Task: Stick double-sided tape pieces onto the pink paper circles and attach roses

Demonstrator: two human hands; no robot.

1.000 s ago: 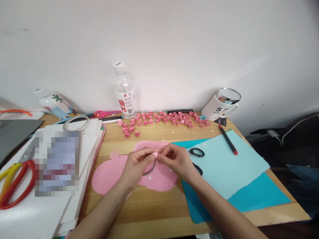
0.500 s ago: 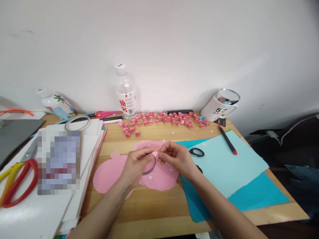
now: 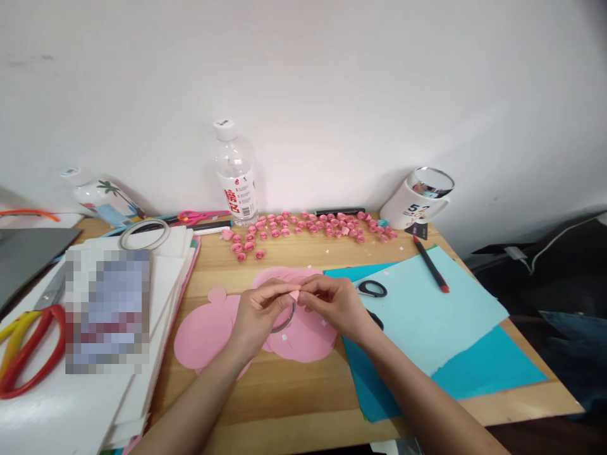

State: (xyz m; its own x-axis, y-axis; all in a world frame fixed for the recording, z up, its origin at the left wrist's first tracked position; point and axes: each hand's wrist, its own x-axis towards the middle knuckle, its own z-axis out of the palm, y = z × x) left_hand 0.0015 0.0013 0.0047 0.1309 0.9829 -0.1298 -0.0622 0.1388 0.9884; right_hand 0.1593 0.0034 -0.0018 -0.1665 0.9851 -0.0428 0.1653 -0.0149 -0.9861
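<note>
My left hand (image 3: 258,313) and my right hand (image 3: 334,303) meet above the wooden desk (image 3: 294,398), fingertips pinched together on a small pink paper piece (image 3: 294,294). A ring of clear tape (image 3: 284,322) hangs round the fingers of my left hand. Beneath both hands lie pink paper circles (image 3: 208,328). Several small rolled pink paper roses (image 3: 313,226) are spread in a row near the wall.
Black-handled scissors (image 3: 372,289) lie on light blue paper (image 3: 427,309) over teal paper (image 3: 484,373) to the right, with a red-tipped pen (image 3: 430,264). A water bottle (image 3: 236,174) and a white mug (image 3: 417,201) stand at the back. White sheets (image 3: 165,284), a tape ring (image 3: 145,234) and red scissors (image 3: 28,347) sit left.
My hands stay pinched on the pink piece, with only slight shifts of the fingers. The view wobbles a little.
</note>
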